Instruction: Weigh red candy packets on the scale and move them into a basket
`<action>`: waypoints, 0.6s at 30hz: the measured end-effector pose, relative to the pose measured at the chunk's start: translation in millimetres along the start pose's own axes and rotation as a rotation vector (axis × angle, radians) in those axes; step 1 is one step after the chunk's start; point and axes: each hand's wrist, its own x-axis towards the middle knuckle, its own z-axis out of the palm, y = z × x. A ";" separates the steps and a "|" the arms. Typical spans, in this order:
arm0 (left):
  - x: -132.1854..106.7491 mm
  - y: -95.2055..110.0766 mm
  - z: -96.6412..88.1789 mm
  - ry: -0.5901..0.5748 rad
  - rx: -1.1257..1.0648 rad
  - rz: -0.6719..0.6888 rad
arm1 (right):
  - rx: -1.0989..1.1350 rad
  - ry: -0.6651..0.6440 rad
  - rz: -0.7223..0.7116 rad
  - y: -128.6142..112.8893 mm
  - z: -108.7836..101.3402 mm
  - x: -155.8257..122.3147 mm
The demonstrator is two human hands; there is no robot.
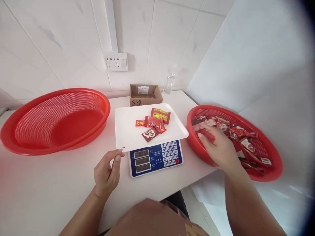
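Observation:
My left hand (107, 171) is closed, index finger and thumb at the near left corner of the white scale tray (128, 114). Two tiny red specks show beside the fingertip. On the tray lie several wrapped snacks: a red and yellow-green packet (161, 115), a red packet (154, 122), a dark red packet (150, 134) and a small red one (140, 123). Below is the blue panel of the digital scale (156, 159). My right hand (219, 144) reaches over the right red basket (275, 168), thumb and fingers apart, fingertips against a pinkish packet (197, 126).
A wide red mesh basket (98, 126) stands at left with its bottom bare. Behind the tray are a small cardboard box (139, 101) and a clear plastic bottle (169, 82). A wall socket (116, 62) sits above. The right basket extends past the white table's edge.

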 end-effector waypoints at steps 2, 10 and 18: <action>-0.7 0.7 -0.1 -0.001 -0.006 -0.012 | -0.034 -0.050 0.049 11.3 -2.2 -8.6; 1.9 2.5 3.2 0.010 -0.010 -0.006 | -0.109 -0.168 0.152 20.4 2.1 -16.2; 1.5 5.2 1.2 0.008 -0.001 0.036 | -0.130 -0.163 0.117 20.6 3.2 -15.0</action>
